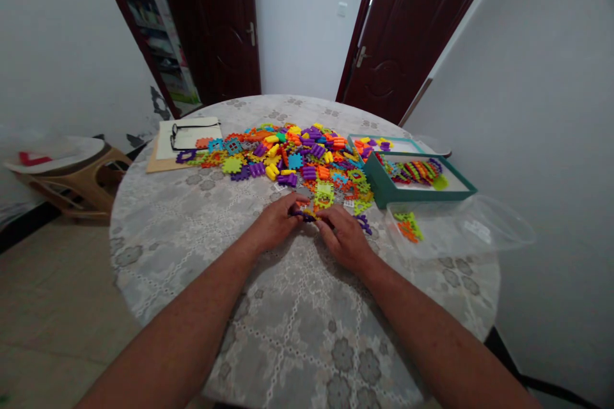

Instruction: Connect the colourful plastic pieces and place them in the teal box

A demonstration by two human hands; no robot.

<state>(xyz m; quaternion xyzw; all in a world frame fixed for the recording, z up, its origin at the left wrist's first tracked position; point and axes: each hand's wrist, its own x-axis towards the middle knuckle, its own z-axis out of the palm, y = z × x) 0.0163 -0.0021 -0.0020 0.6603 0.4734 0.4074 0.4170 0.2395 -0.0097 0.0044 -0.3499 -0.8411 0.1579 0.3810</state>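
My left hand [278, 222] is closed on the left end of a small purple and yellow plastic building piece [307, 216]. From the other side, the fingers of my right hand [343, 235] pinch the same piece near its yellow part. Fingers cover much of it, so its full shape is hidden. Just beyond my hands spreads a heap of colourful interlocking plastic pieces [295, 160], in purple, yellow, orange, green and blue. A lime-green square piece [325, 192] lies close in front of my fingers. To the right of my right hand rests a purple piece [363, 224].
A green-edged box [422, 195] on the right holds a row of coloured pieces. Beside it, a clear plastic tray [460, 230] contains a few green and orange pieces. Eyeglasses [175, 136] lie on papers at the left. A patterned cloth covers the round table [297, 332].
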